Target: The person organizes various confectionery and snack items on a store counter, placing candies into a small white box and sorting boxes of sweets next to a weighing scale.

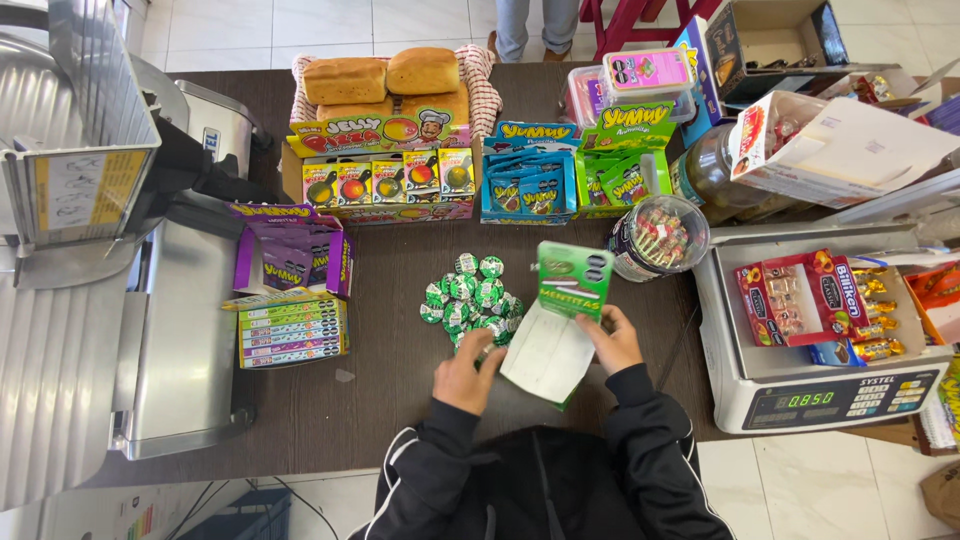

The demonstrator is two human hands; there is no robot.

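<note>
Black sleeves with white stripes are seen lowest in the view, leading up to two bare hands over a dark brown counter [400, 400]. A green and white carton [560, 320] is held between them: its lower right edge is pinched by the right hand [612, 342], fingers closed on it, while the left hand [468, 372] is curled at its lower left corner; how firmly that hand grips cannot be told. The carton's long axis is tilted, running from lower left up to upper right, with the green flap pointing away from the person and the white inside panel turned up.

Just left of the carton, touching it, a heap of small round green-wrapped sweets [468, 298] is spread; well over a dozen, too overlapped for an exact count. Beyond it, three open display boxes are lined up: yellow [385, 165], blue [528, 170], green [628, 160]. Two bread loaves [382, 78] are placed behind. A clear round jar [657, 236] stands close on the right, beside one weighing scale [800, 390]. A purple box [292, 252] lies well left.
</note>
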